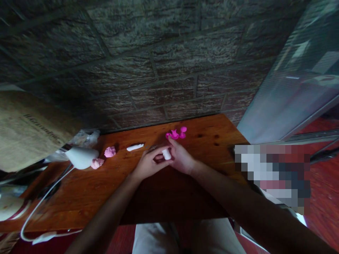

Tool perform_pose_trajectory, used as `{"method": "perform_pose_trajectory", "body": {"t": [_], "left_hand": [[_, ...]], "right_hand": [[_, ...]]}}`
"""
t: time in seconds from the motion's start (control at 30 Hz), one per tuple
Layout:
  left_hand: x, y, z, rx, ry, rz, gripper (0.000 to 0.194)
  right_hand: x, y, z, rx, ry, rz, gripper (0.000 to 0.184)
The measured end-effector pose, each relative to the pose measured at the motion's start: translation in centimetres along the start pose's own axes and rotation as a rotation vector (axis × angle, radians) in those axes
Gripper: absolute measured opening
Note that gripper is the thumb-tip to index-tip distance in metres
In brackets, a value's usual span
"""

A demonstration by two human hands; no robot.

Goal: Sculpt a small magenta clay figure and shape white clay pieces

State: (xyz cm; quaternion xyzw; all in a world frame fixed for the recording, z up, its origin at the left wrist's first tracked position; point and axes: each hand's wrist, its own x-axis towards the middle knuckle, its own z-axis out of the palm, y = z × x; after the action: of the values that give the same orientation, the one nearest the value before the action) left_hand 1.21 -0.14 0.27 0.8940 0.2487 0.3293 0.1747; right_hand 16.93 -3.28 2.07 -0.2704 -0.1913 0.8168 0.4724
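Observation:
In front of me, over the wooden table, my two hands meet around a short white cylinder of what looks like modelling clay (166,154). The thumb and fingers of my left hand (148,165) close on it from the left. My right hand (183,158) curls against its other side, with some fingers hidden. Just beyond the hands stand several small magenta plastic shapes (174,134), perhaps stamps or cutters. A longer white clay roll (135,147) lies left of them. Farther left sit two crumpled pink lumps (110,152).
The wooden table (212,158) backs onto a stone-block wall (169,70). At left are a white cone-shaped object (82,157), a white cable (39,208), clear plastic wrap (88,137) and a brown paper bag (31,130). A blurred-out patch (275,176) covers things at right.

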Motion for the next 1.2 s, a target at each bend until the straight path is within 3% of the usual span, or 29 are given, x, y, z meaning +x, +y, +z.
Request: {"method": "perform_pose_trajectory", "body": {"t": [0.33, 0.57, 0.83, 0.93, 1.1, 1.2], "left_hand": [[-0.8, -1.0, -0.6, 0.067, 0.093, -0.180, 0.039], [-0.5, -1.0, -1.2, -0.167, 0.109, -0.241, 0.030], [0.0, -1.2, -1.3, -0.432, 0.068, -0.251, 0.034], [-0.2, -1.2, -1.6, -0.478, 0.049, -0.254, 0.039], [-0.3, -1.0, -1.9, -0.373, 0.077, -0.310, 0.042], [-0.2, -0.9, -2.0, -0.255, 0.030, -0.275, 0.047]], "right_hand": [[0.4, 1.1, -1.4, -0.159, 0.012, -0.073, 0.035], [0.1, 1.1, -1.6, -0.235, -0.038, -0.118, 0.028], [0.0, 0.7, -1.8, -0.294, 0.023, -0.204, 0.052], [-0.2, 0.7, -1.8, -0.375, 0.041, -0.229, 0.048], [-0.4, 0.7, -1.6, -0.509, 0.033, -0.274, 0.042], [-0.4, 1.0, -1.7, -0.552, 0.048, -0.303, 0.043]]}}
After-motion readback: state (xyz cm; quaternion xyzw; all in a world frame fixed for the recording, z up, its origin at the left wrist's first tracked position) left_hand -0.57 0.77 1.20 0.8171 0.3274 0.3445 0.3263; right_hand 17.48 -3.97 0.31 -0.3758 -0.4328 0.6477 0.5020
